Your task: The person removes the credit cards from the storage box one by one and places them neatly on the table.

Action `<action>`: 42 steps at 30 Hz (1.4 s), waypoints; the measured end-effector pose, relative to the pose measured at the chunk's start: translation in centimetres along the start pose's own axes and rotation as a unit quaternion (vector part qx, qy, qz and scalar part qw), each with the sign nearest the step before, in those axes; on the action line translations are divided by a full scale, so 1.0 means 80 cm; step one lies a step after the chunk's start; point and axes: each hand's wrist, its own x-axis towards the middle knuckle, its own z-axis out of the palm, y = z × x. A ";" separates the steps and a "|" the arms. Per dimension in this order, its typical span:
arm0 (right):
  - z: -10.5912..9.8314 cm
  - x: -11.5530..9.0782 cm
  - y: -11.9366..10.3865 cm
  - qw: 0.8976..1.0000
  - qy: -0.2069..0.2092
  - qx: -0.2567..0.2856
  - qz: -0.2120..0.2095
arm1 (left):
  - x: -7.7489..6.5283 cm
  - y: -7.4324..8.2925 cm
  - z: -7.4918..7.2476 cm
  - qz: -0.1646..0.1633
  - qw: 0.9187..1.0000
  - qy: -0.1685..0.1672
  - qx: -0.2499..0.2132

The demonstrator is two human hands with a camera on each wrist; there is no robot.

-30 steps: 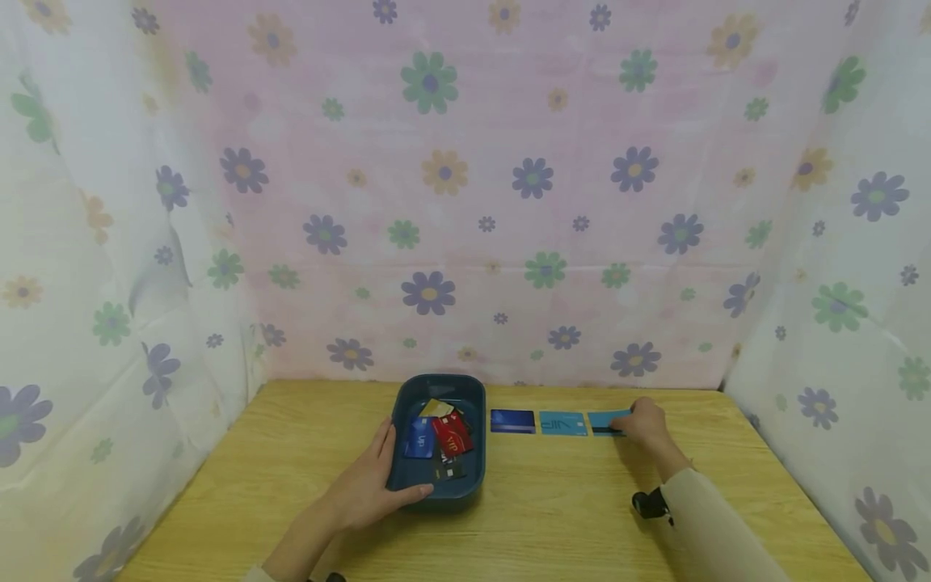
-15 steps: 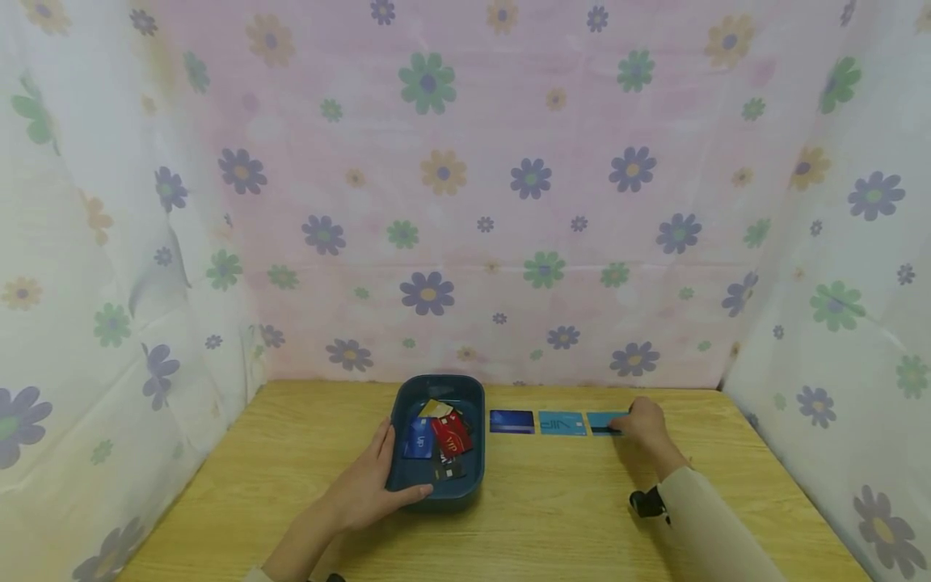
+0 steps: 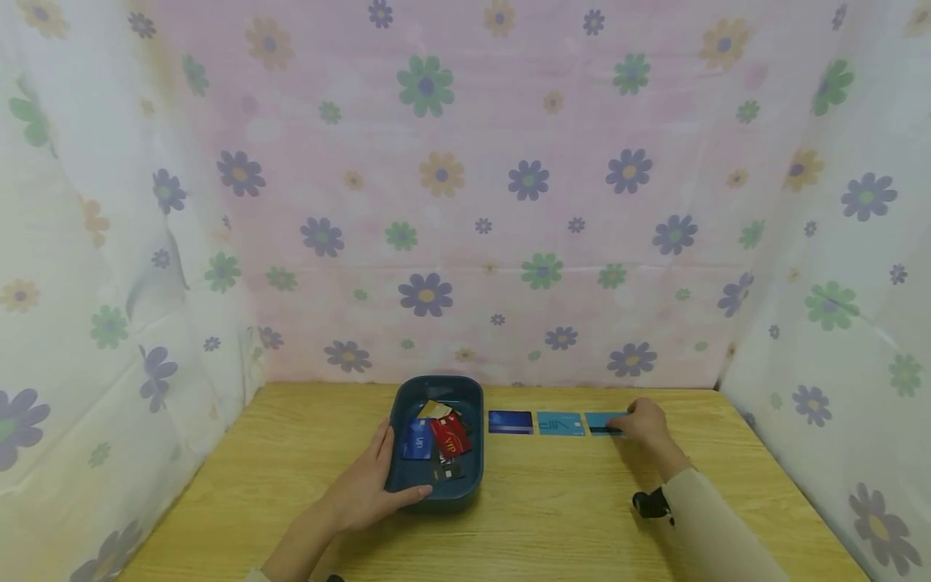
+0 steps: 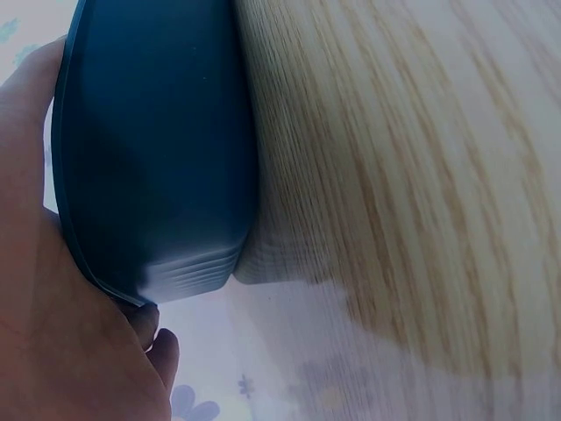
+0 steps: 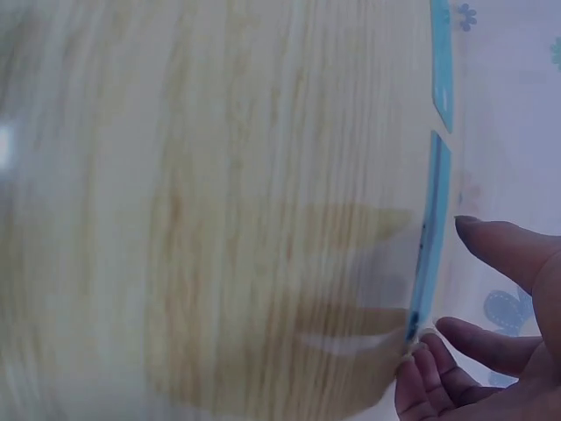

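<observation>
While our left hand [image 3: 364, 481] grips one dark tub [image 3: 476, 465] with at least four cards [image 3: 451, 435] inside, our right hand [image 3: 647, 424], fingers parted, touches the rightmost card [image 3: 598, 419] in a row of three blue ones beside the tub. Tub and row sit on one wood-grained table [image 3: 553, 509]; pastel flowered sheeting [image 3: 480, 194] encloses us on three sides.
</observation>
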 end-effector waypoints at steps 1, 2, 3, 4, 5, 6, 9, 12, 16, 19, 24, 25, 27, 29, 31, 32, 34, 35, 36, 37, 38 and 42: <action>-0.001 0.000 0.002 1.000 -0.002 0.001 -0.002 | 0.000 0.000 0.000 -0.001 1.000 0.000 0.000; -0.003 -0.001 0.003 1.000 -0.004 0.001 -0.004 | 0.000 0.000 0.000 -0.001 1.000 0.000 0.000; -0.004 -0.002 0.003 1.000 -0.005 -0.001 -0.006 | 0.000 0.000 0.000 -0.001 1.000 0.001 0.000; -0.006 -0.004 0.002 1.000 -0.008 0.002 -0.006 | -0.001 0.000 0.000 0.000 1.000 0.001 0.000; -0.008 -0.005 0.002 1.000 -0.010 0.000 -0.009 | -0.001 0.000 0.000 0.000 1.000 0.001 0.000; -0.010 -0.007 0.002 1.000 -0.012 0.000 -0.012 | -0.001 0.000 0.000 0.001 1.000 0.001 -0.001; -0.015 -0.012 -0.001 1.000 -0.018 -0.005 -0.020 | -0.001 -0.001 -0.001 0.005 1.000 0.002 -0.001; -0.019 -0.018 -0.004 0.999 -0.019 -0.006 -0.032 | -0.001 -0.002 -0.001 0.008 1.000 0.003 -0.001; -0.021 -0.028 -0.010 0.999 -0.021 0.005 -0.046 | -0.001 -0.003 0.000 0.009 1.000 0.004 0.002; -0.020 -0.035 -0.015 0.998 -0.024 0.015 -0.054 | -0.002 -0.003 0.000 0.009 1.000 0.002 0.002; -0.016 -0.042 -0.026 0.997 -0.027 0.031 -0.069 | -0.001 -0.002 0.000 0.008 1.000 0.001 -0.001; -0.014 -0.043 -0.028 0.996 -0.028 0.033 -0.073 | -0.001 -0.002 0.000 0.008 1.000 0.001 -0.002; -0.012 -0.046 -0.034 0.996 -0.032 0.039 -0.077 | 0.000 -0.002 0.001 0.009 1.000 0.003 -0.002; -0.009 -0.047 -0.039 0.995 -0.036 0.046 -0.080 | 0.000 -0.003 0.001 0.010 1.000 0.004 -0.003; -0.006 -0.049 -0.044 0.994 -0.041 0.050 -0.084 | 0.001 -0.004 0.001 0.012 1.000 0.005 -0.002; -0.005 -0.050 -0.046 0.994 -0.043 0.053 -0.083 | 0.001 -0.005 0.002 0.013 1.000 0.005 -0.002; -0.002 -0.052 -0.050 0.994 -0.046 0.058 -0.084 | 0.001 -0.005 0.002 0.015 1.000 0.005 -0.001; -0.001 -0.053 -0.052 0.993 -0.047 0.057 -0.087 | 0.001 -0.006 0.003 0.014 1.000 0.006 0.000; 0.000 -0.054 -0.053 0.993 -0.048 0.058 -0.087 | 0.002 -0.006 0.003 0.014 1.000 0.006 0.001; 0.002 -0.054 -0.055 0.993 -0.049 0.059 -0.086 | 0.002 -0.006 0.003 0.014 1.000 0.007 0.001; 0.003 -0.054 -0.057 0.993 -0.049 0.059 -0.087 | 0.002 -0.006 0.004 0.014 1.000 0.007 0.001; 0.010 -0.057 -0.067 0.992 -0.056 0.062 -0.095 | 0.002 -0.007 0.004 0.013 1.000 0.008 0.003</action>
